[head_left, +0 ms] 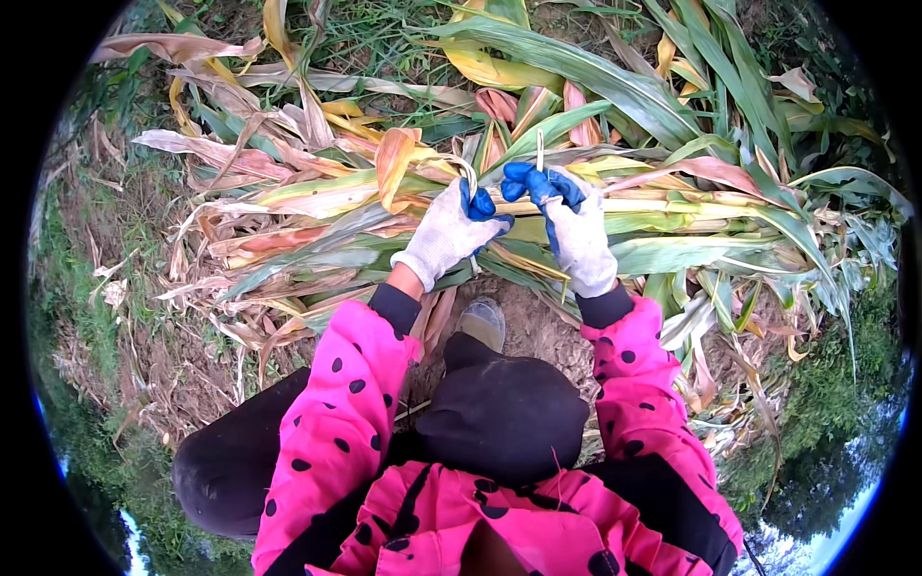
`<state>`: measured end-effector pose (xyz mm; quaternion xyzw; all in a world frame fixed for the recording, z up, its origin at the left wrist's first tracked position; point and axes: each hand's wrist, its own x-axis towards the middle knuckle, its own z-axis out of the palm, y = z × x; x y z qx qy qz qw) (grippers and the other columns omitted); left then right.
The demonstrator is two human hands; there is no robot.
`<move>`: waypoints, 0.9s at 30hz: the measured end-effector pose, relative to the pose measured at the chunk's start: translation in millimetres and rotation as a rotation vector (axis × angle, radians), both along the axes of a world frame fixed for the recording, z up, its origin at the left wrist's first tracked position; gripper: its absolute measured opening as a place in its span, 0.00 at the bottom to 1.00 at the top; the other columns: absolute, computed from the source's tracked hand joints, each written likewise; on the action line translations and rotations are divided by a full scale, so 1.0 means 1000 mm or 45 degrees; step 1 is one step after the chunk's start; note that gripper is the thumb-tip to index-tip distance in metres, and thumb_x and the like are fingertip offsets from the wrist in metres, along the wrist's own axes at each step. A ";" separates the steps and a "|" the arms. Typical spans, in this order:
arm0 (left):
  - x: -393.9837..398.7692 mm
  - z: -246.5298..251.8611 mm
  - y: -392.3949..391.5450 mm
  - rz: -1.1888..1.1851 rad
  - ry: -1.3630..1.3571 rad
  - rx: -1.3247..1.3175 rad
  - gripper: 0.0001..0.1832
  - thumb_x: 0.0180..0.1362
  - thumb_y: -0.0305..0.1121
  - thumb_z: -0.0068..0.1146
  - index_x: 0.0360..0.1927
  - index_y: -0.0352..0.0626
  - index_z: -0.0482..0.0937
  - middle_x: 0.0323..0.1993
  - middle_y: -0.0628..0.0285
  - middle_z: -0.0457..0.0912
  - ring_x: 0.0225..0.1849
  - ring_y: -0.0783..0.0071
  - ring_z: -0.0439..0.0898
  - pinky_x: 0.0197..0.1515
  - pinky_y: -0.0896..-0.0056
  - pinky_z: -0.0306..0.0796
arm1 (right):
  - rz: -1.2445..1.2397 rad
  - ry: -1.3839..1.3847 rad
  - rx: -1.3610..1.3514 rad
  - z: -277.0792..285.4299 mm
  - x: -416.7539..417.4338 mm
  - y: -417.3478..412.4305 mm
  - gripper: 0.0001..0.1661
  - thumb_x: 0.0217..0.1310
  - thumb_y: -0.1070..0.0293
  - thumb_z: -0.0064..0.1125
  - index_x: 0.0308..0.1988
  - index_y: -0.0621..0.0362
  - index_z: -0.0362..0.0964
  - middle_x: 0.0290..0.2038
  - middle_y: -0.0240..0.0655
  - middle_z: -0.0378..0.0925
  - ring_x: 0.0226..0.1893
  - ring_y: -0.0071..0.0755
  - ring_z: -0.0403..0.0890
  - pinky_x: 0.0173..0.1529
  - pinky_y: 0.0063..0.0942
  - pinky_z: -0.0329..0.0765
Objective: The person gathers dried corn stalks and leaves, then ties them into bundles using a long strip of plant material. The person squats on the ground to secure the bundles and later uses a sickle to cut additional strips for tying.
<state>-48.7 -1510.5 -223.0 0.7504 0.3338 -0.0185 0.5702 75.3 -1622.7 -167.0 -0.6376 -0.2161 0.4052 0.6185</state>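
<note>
A large bundle of cut corn stalks [691, 209] with green, yellow and dried reddish leaves lies crosswise on the ground before me. Both my hands wear white knit gloves with blue-coated fingers. My left hand [455, 229] is closed over the middle of the bundle, on a thin pale strip [467, 170] that loops up above its fingers. Close by on the right, my right hand [565, 219] has its fingers curled around another thin pale strip end [540, 150], which points up. Whether the two ends belong to one strip is hidden by the leaves and gloves.
Long green corn leaves [576, 65] spread beyond the bundle over grass. My shoe [484, 321] stands on bare soil just below the bundle, and my bent knee [504, 417] is close behind it. Dry leaf scraps [173, 381] lie on the ground to the left.
</note>
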 end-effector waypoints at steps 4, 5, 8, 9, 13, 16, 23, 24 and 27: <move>-0.003 -0.049 -0.020 0.317 -0.301 0.141 0.21 0.45 0.41 0.60 0.40 0.40 0.71 0.35 0.51 0.78 0.40 0.51 0.76 0.42 0.57 0.69 | 0.689 -1.396 0.017 0.009 -0.023 -0.002 0.24 0.37 0.71 0.59 0.42 0.51 0.74 0.48 0.38 0.69 0.53 0.49 0.68 0.57 0.44 0.65; -0.007 -0.051 -0.021 0.331 -0.375 0.030 0.21 0.47 0.43 0.57 0.42 0.41 0.72 0.37 0.52 0.78 0.41 0.52 0.77 0.43 0.58 0.69 | 0.897 -1.455 -0.014 0.010 -0.022 0.004 0.26 0.38 0.71 0.60 0.45 0.49 0.73 0.54 0.37 0.66 0.55 0.47 0.66 0.58 0.41 0.64; -0.006 -0.035 -0.039 0.270 -0.348 0.513 0.23 0.49 0.42 0.57 0.47 0.42 0.73 0.35 0.50 0.78 0.40 0.51 0.77 0.43 0.57 0.71 | 0.941 -1.127 0.110 0.023 0.013 0.022 0.27 0.45 0.71 0.60 0.50 0.53 0.69 0.55 0.40 0.67 0.52 0.49 0.70 0.54 0.40 0.69; 0.000 -0.023 -0.037 0.244 -0.178 0.470 0.21 0.50 0.40 0.56 0.46 0.41 0.73 0.34 0.48 0.78 0.38 0.50 0.77 0.42 0.55 0.70 | 0.949 -1.031 0.205 0.028 0.029 0.029 0.31 0.49 0.71 0.57 0.56 0.54 0.63 0.56 0.42 0.67 0.52 0.49 0.71 0.51 0.38 0.71; -0.003 -0.016 -0.022 0.188 -0.126 0.404 0.15 0.56 0.37 0.51 0.42 0.37 0.73 0.29 0.43 0.77 0.35 0.44 0.76 0.38 0.50 0.68 | 1.359 -1.155 -0.121 0.006 0.050 0.046 0.33 0.51 0.70 0.52 0.59 0.52 0.58 0.40 0.46 0.76 0.40 0.52 0.76 0.43 0.39 0.72; -0.007 -0.018 -0.018 0.163 -0.271 0.339 0.16 0.58 0.40 0.51 0.41 0.36 0.73 0.29 0.48 0.79 0.29 0.50 0.78 0.34 0.56 0.70 | 1.485 -1.278 -0.133 -0.011 0.056 0.051 0.25 0.52 0.67 0.53 0.53 0.52 0.66 0.38 0.45 0.77 0.38 0.50 0.77 0.42 0.40 0.73; -0.015 -0.003 0.001 0.423 -0.006 -0.614 0.23 0.64 0.50 0.40 0.36 0.40 0.79 0.17 0.68 0.74 0.10 0.86 0.61 0.11 0.83 0.53 | 1.441 -1.349 -0.153 0.005 0.065 0.044 0.17 0.51 0.62 0.55 0.42 0.55 0.74 0.34 0.44 0.77 0.39 0.47 0.77 0.43 0.38 0.73; -0.010 0.010 0.005 0.364 -0.066 -0.735 0.23 0.63 0.50 0.43 0.35 0.39 0.78 0.16 0.67 0.73 0.10 0.86 0.62 0.12 0.83 0.54 | 1.421 -1.332 -0.143 0.003 0.060 0.036 0.17 0.51 0.62 0.55 0.43 0.53 0.74 0.34 0.44 0.77 0.38 0.47 0.77 0.43 0.38 0.73; -0.009 0.016 0.007 0.350 -0.121 -0.921 0.12 0.59 0.37 0.54 0.34 0.38 0.78 0.18 0.69 0.73 0.13 0.84 0.65 0.16 0.83 0.59 | 1.677 -1.357 -0.363 0.003 0.049 0.029 0.12 0.51 0.63 0.54 0.37 0.54 0.74 0.29 0.41 0.77 0.33 0.48 0.77 0.39 0.40 0.72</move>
